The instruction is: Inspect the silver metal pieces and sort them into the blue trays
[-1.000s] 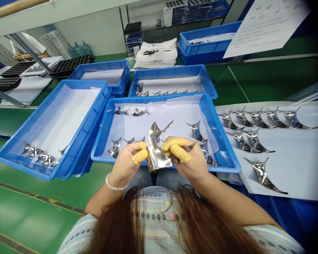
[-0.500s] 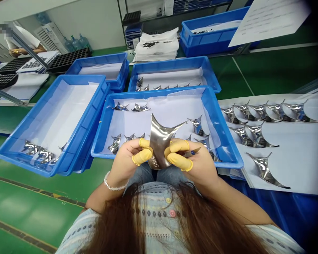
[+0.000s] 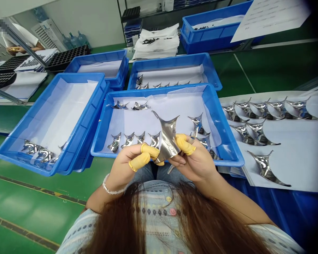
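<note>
Blue plastic forms the left tray [image 3: 79, 127], with metal pieces [image 3: 45, 154] at its near end. Rightward, the left hand [image 3: 132, 157], in yellow finger cots [image 3: 137, 163], pinches the lower left corner of a curved, script-marked metal plate [image 3: 169, 137] raised by the near side of the middle tray [image 3: 219, 120]. The right hand [image 3: 198, 160] closes on the plate's right edge, gripping a slim rod [image 3: 170, 169] too. Farther right, similar plates [image 3: 263, 166] lie on white paper [image 3: 304, 158].
</note>
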{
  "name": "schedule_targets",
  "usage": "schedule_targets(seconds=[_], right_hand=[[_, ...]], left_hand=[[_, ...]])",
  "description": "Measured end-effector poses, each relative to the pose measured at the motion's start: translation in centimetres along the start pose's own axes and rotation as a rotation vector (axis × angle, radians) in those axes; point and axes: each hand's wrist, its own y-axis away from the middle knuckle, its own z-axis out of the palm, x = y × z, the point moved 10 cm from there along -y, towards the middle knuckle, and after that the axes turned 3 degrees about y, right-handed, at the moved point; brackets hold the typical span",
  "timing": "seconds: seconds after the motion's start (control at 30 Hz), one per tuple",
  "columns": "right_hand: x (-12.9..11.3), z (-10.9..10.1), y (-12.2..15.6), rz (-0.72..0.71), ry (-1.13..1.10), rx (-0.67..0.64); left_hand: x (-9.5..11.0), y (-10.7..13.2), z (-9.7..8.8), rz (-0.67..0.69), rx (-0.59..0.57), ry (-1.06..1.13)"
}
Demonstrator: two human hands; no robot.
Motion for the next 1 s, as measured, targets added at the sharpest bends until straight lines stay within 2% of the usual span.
schedule_targets(seconds=[0.2,0.3,0.4,0.5,0.6,0.7,0.77,0.83,1.0], right_hand=[[1.7,-0.1,-0.1,0.123,-0.053,0.029],[1.4,0.1,-0.1,0.091,-0.019,0.017],[0.2,0.4,0.1,-0.024,0.105,-0.043],[-1.3,0.6,0.8,-0.201,0.364,-0.093],[-2.5,1.1,1.4,-0.358,0.603,-0.141],[-3.0,1.8,1.7,-0.438,0.710,-0.214],[-3.3,2.1,1.8,-0.466,0.753,-0.233],[-3.7,1.9,1.8,-0.496,0.774,-0.190],[-5.0,0.4,2.5,-0.556,0.703,0.040]], left_hand=[[0.9,0.3,0.6,0.024,-0.017,0.055],[0.6,0.1,0.3,0.023,0.008,0.026],[0.6,-0.2,-0.5,0.064,0.073,-0.063],[1.3,-0.2,-1.2,0.147,0.136,-0.122],[1.8,-0.1,-1.2,0.176,0.135,-0.170],[2.7,0.3,-0.8,0.216,0.109,-0.290],[3.7,0.7,-0.5,0.299,0.110,-0.391],[4.7,1.1,-0.1,0.401,0.121,-0.514],[6.7,2.2,1.6,0.652,0.151,-0.832]])
